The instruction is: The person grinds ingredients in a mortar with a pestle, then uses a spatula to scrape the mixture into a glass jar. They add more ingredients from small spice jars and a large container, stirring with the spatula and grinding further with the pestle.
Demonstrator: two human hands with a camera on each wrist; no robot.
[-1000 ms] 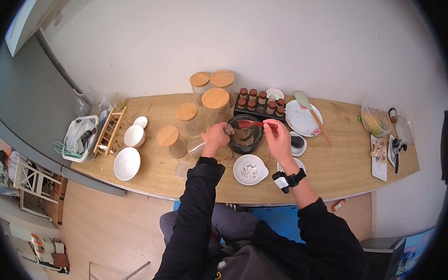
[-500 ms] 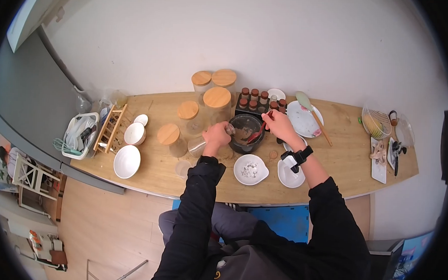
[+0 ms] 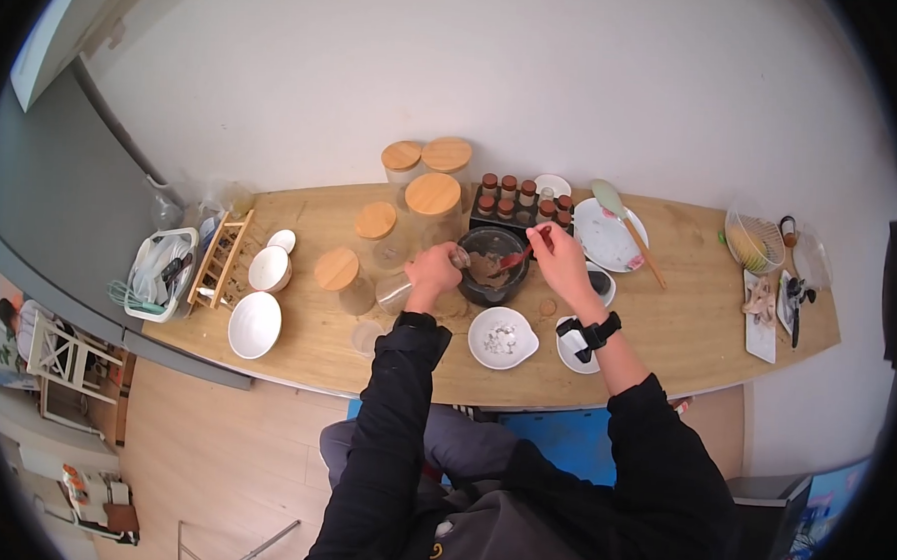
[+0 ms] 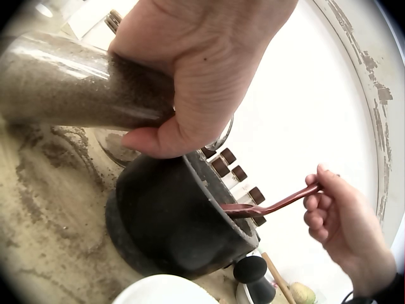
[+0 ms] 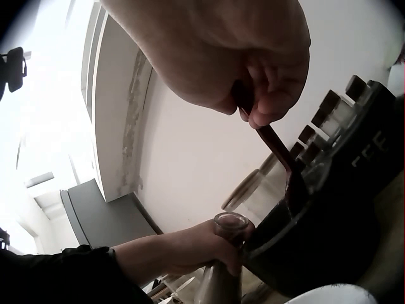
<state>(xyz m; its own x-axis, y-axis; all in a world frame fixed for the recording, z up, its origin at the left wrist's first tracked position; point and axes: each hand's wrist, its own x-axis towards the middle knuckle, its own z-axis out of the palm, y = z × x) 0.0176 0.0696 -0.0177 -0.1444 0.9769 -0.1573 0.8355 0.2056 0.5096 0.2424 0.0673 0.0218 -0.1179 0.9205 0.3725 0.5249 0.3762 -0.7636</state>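
Observation:
A black mortar (image 3: 486, 298) with brown powder inside stands mid-table. My left hand (image 3: 434, 271) grips a tilted glass bottle (image 4: 69, 82), cloudy with brown powder, its mouth right by the mortar's left rim. On the other side, my right hand (image 3: 561, 267) pinches the handle of a red spoon (image 4: 285, 202). The spoon's bowl dips inside the mortar, partly hidden by the wall in the left wrist view. In front of the mortar sits a white spouted bowl (image 3: 528, 342) with pale bits in it. A black pestle (image 4: 252, 278) lies to the right on a white dish.
Glass jars with wooden lids (image 3: 434, 194) stand behind and left of my left hand. Behind the mortar is a black rack (image 3: 486, 224) of brown-capped bottles. A flowered plate (image 3: 596, 226) with a spatula (image 3: 642, 253) lies right. White bowls (image 3: 254, 327) stand on the left.
My right hand has swung the red spoon from lying across the mortar's top to pointing down inside it, then shifted slightly. The left hand and bottle have stayed in place.

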